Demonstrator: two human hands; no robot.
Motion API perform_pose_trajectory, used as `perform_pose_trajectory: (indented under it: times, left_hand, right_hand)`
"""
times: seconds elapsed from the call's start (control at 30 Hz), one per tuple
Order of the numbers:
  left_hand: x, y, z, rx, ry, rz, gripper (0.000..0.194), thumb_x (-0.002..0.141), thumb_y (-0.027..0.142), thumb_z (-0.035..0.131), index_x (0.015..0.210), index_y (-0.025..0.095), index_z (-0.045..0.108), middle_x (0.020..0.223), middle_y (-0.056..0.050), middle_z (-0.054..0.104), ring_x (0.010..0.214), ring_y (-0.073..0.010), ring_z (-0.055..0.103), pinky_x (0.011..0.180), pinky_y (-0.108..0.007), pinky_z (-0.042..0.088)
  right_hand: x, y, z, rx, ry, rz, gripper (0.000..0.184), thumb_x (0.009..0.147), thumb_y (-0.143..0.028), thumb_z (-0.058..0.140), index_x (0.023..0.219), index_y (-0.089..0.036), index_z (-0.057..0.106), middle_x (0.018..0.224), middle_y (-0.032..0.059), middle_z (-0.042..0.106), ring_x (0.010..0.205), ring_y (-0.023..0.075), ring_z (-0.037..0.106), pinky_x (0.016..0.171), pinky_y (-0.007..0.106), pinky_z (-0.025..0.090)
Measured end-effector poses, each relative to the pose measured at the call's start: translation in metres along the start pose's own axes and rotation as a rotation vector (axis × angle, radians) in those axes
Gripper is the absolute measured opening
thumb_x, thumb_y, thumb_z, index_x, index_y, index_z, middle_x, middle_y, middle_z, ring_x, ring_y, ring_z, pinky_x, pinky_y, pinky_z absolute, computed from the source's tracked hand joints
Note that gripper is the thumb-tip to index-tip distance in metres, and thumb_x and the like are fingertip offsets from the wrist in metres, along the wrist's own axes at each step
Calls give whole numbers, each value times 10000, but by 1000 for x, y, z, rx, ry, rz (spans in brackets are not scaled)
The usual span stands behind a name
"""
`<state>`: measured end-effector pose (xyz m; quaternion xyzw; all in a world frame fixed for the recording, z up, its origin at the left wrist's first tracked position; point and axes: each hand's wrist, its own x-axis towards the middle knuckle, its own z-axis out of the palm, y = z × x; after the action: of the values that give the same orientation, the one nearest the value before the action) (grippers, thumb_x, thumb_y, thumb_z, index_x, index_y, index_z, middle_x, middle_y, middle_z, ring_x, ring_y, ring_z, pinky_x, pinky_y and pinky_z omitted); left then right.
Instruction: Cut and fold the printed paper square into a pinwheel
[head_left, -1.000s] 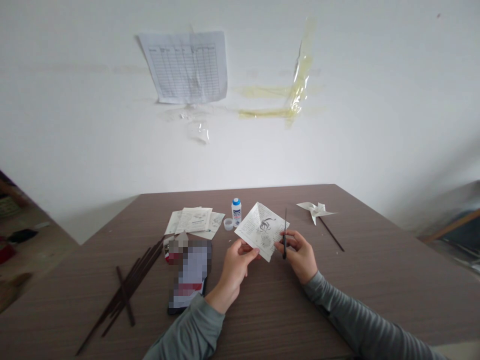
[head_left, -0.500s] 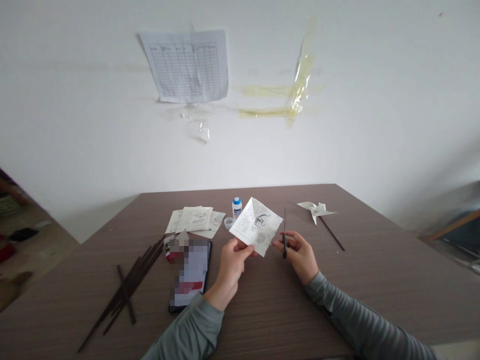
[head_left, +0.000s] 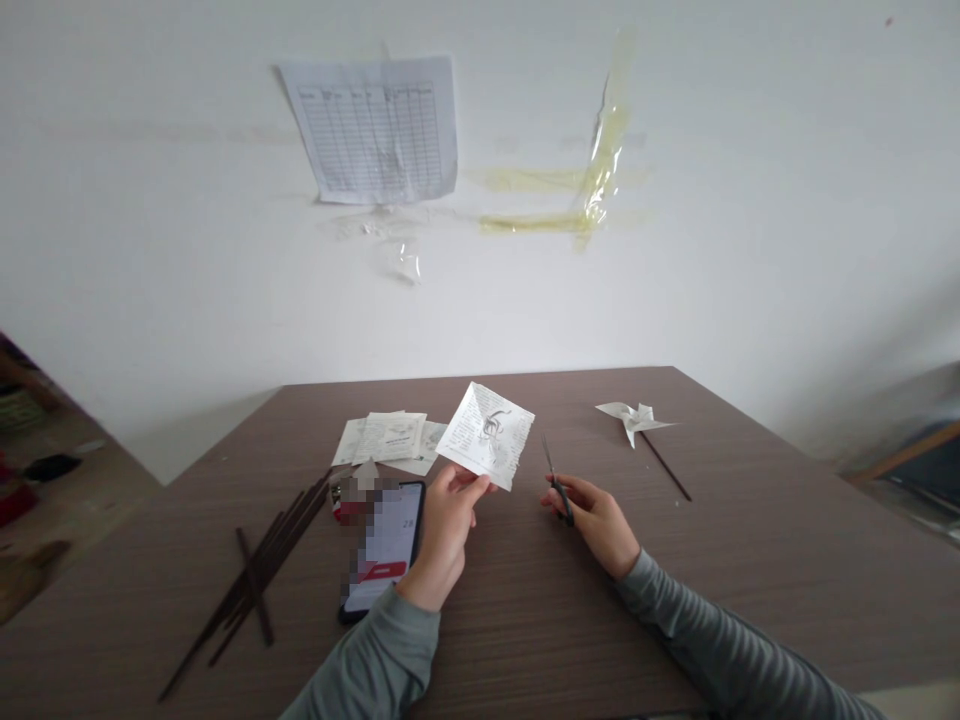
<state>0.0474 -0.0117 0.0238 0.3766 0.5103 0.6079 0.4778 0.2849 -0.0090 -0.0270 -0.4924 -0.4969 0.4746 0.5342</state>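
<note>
Between the thumb and fingers of my left hand [head_left: 452, 515] is a square sheet of printed paper [head_left: 486, 436], tilted up above the table. It bears small text and a dark drawing, and its right edge is ragged. My right hand [head_left: 598, 522] grips a pair of scissors [head_left: 561, 494] with dark handles. The blades point up and away, to the right of the paper and apart from it. A paper pinwheel [head_left: 634, 420] on a dark stick lies farther right.
Dark thin sticks [head_left: 259, 568] lie at the left, beside a phone [head_left: 382, 555]. Several printed paper sheets [head_left: 391, 438] are stacked behind the phone. The brown table [head_left: 540, 620] meets a white wall holding a taped form [head_left: 379, 130].
My left hand has moved the paper left and slightly up, and it now hides the glue bottle. The scissors have tipped leftward in my right hand.
</note>
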Motion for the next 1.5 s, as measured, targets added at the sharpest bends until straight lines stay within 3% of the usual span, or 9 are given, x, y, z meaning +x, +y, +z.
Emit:
perform_pose_trajectory:
  times: [0.23,0.53,0.73,1.1,1.5]
  left_hand:
    - [3,-3,-3,-16,-5,44,401,627,481,1051,844,239,814,894,-84,914,826,-277,911,465,-191,341]
    - [2,0,-3,-8,12,63,400,660,501,1044,825,246,784,892,-70,908,886,-284,915,559,-232,546]
    - [1,2,-3,-36,18,58,470,634,519,1084,872,236,793,947,-83,922,921,-308,928,637,-288,648]
    - [2,1,-4,-20,22,69,488,650,548,1089,859,246,768,954,-94,930,944,-337,949,608,-280,631]
    - [2,3,-2,-21,28,54,461,636,533,1055,869,249,777,961,-99,934,928,-329,948,545,-237,529]
  right_hand:
    - [-14,-7,6,-39,-166,20,622,777,-749,1109,1085,-224,987,825,95,934,721,290,815,763,448,684]
    - [-24,-14,7,5,-376,78,754,795,-893,1109,1055,-211,920,799,96,923,652,244,782,709,397,656]
    - [-27,-11,10,12,-434,74,789,784,-955,1094,1060,-235,925,812,83,934,647,262,810,698,410,677]
    - [-25,-4,10,-16,-457,79,740,796,-887,1127,1077,-232,927,818,74,935,641,247,801,689,391,672]
    - [-26,-1,11,-25,-453,84,716,805,-855,1129,1080,-224,931,818,86,939,644,245,799,709,403,676]
